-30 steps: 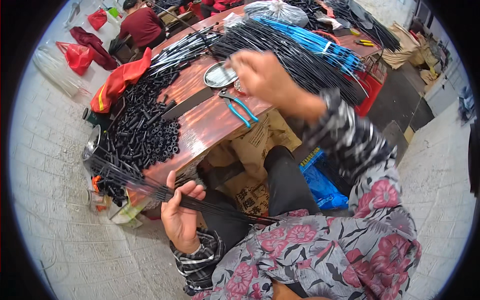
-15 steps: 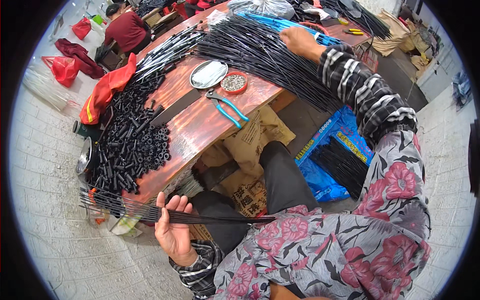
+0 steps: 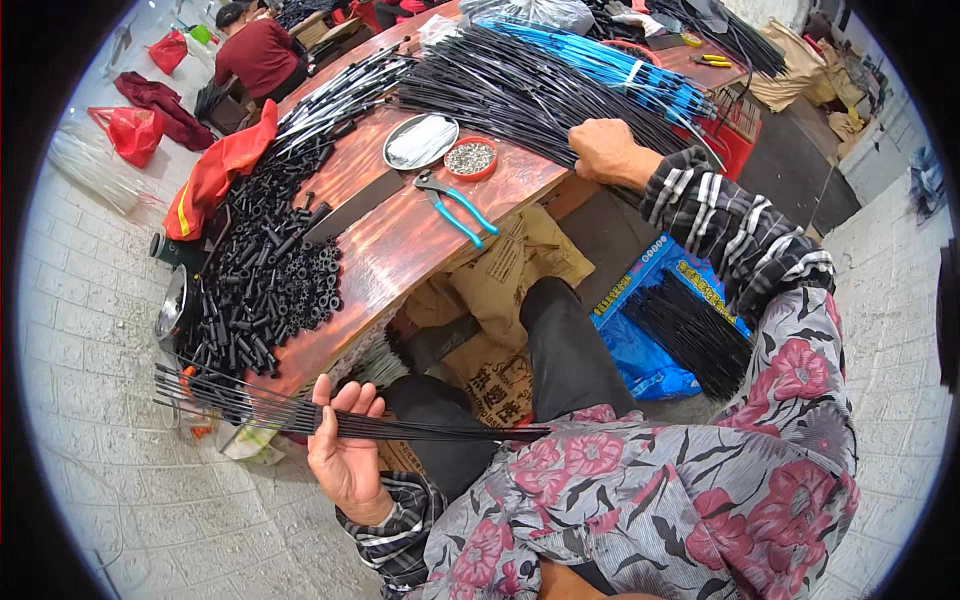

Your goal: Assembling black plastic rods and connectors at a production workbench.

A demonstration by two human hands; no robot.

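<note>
Head view: we have a bundle of thin black rods point(image 3: 440, 430) across our left palm, the left hand's point(image 3: 347, 468) grip narrow around it, stretching from beside the worktop point(image 3: 345, 258) toward our floral shirt point(image 3: 650, 490). Our right hand point(image 3: 606, 151) is curled at the pile of long black rods point(image 3: 500, 85); we cannot see whether its grip holds any. Blue-handled pliers point(image 3: 452, 212) lie near a red dish point(image 3: 471, 177).

Printing marks the blue bag point(image 3: 655, 376) (yellow characters) and brown sack point(image 3: 492, 378).
</note>
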